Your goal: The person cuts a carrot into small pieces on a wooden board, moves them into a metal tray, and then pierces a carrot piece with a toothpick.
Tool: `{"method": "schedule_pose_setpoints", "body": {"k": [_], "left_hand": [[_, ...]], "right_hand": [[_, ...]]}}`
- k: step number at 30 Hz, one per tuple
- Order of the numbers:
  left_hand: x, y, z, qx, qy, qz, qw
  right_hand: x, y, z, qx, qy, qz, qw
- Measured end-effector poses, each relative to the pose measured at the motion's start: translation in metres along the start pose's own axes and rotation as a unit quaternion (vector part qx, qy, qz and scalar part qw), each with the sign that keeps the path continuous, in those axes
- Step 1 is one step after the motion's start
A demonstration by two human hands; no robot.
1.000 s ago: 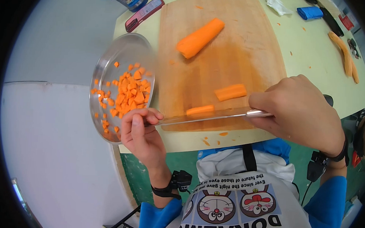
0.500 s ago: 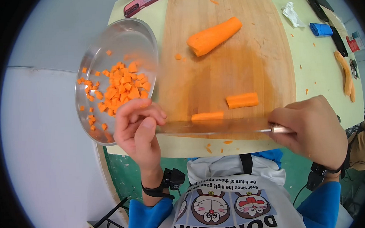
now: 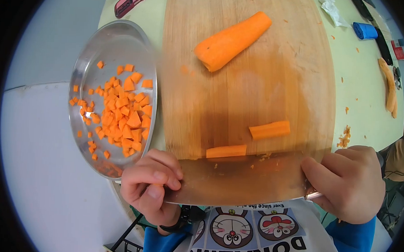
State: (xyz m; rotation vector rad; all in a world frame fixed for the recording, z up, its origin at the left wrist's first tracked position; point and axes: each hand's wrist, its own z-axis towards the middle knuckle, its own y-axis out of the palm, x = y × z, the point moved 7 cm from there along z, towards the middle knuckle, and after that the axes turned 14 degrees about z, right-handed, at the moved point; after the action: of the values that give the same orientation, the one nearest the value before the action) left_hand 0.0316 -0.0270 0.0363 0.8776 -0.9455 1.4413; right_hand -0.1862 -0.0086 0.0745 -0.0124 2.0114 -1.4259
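A wide cleaver [image 3: 235, 184] lies flat-side up over the near edge of the wooden cutting board [image 3: 298, 85], with small carrot bits on its blade. My right hand [image 3: 348, 184] is wrapped round its handle. At the blade's left end, my left hand [image 3: 152, 187] has its fingers curled and closed against the corner. Just beyond the blade are a thin carrot strip [image 3: 226, 151] and a thicker carrot stick [image 3: 269, 130]. A large peeled carrot piece [image 3: 232, 41] rests farther up the board. Diced carrot [image 3: 123, 113] is heaped in the steel bowl [image 3: 85, 53] to the left.
A phone [image 3: 134, 1] lies at the top left. Along the right are a crumpled tissue [image 3: 334, 11], a blue roll [image 3: 365, 31], a black-handled tool [image 3: 384, 48] and a long orange peel-like piece [image 3: 388, 87]. Carrot scraps [image 3: 344, 136] dot the table beside the board.
The cleaver has come toward my body and tilted, so its broad face shows. Both hands moved with it. More diced carrot now shows in the bowl, and the view has shifted slightly.
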Motion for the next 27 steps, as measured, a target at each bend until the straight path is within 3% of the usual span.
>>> {"method": "schedule_pose_setpoints", "body": {"k": [17, 27], "left_hand": [[-0.005, -0.002, 0.003, -0.023, -0.006, 0.035, 0.999], [-0.016, -0.008, -0.001, 0.012, -0.068, -0.008, 0.998]], "right_hand": [[0.0, -0.006, 0.009, 0.016, 0.024, 0.022, 0.999], [-0.001, -0.007, 0.01, 0.0, 0.061, 0.029, 0.998]]}}
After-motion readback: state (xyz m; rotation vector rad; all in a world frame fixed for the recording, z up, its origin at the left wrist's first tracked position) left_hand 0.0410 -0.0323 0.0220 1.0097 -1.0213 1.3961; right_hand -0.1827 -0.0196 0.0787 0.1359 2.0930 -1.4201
